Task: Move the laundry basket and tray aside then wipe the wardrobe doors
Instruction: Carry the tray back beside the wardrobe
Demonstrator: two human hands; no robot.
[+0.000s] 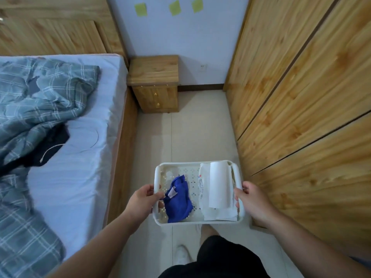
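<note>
Fingers [158, 194] of the left hand [143, 199] and right hand [254, 203] grip the tray [190, 163] by opposite rims, level beside the wardrobe doors [301, 107], likely so its blue cloth [178, 199] stays aboard.

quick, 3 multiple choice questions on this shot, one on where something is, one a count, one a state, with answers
1. Where in the tray does the blue cloth lie?
A) in its left half
B) under the paper roll
C) outside the rim

2. How many green sticky notes are on the wall?
A) two
B) three
C) five

3. How is the tray held?
A) set down, untouched
B) by one hand alone
C) gripped by both hands

Answers:
1 A, the cloth sits left of the paper roll.
2 B, three notes show in a row.
3 C, the left hand and the right hand each grip a side of the tray.
</note>
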